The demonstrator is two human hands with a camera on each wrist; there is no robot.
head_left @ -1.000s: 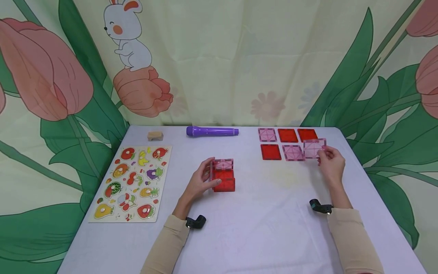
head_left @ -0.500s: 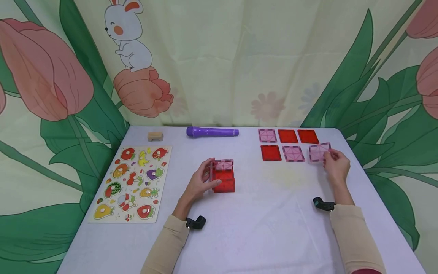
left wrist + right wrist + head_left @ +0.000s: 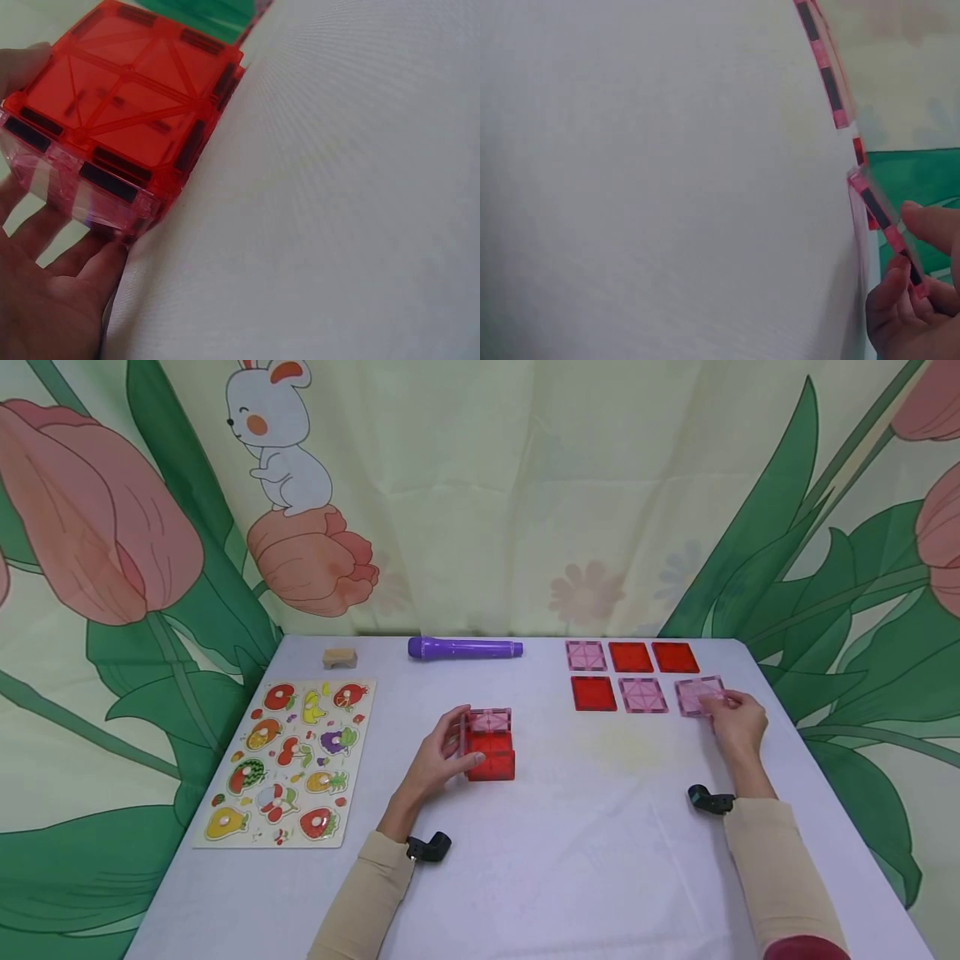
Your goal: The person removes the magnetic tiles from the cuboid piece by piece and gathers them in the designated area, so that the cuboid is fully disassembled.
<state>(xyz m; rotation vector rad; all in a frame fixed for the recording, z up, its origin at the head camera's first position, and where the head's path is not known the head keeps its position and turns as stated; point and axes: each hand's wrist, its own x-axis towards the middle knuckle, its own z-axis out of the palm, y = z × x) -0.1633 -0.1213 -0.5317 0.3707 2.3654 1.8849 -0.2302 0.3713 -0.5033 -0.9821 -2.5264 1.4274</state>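
My left hand [image 3: 437, 753] grips a small open box of magnetic tiles [image 3: 495, 767], its thumb at the red front tile and its fingers along the pink left side. Red and pink walls of that box [image 3: 124, 94] show large in the left wrist view, its base at the white cloth. Over at the right, my right hand [image 3: 738, 728] pinches a translucent pink magnetic tile [image 3: 690, 695] by its right edge. Seen from the right wrist, this tile [image 3: 877, 206] is tilted, between thumb and fingers, with one end low by the cloth.
Beside the held tile lie red magnetic tiles [image 3: 594, 694] and pink magnetic tiles [image 3: 642, 695] in two rows. A purple toy microphone [image 3: 465, 649] is at the back edge. On the left are a fruit puzzle board [image 3: 255, 735] and a small wooden block [image 3: 340, 657].
My right hand has drawn the pink tile rightward, away from the neighbouring pink tile, then tipped it flatter toward the table. My left hand and the box have stayed put.
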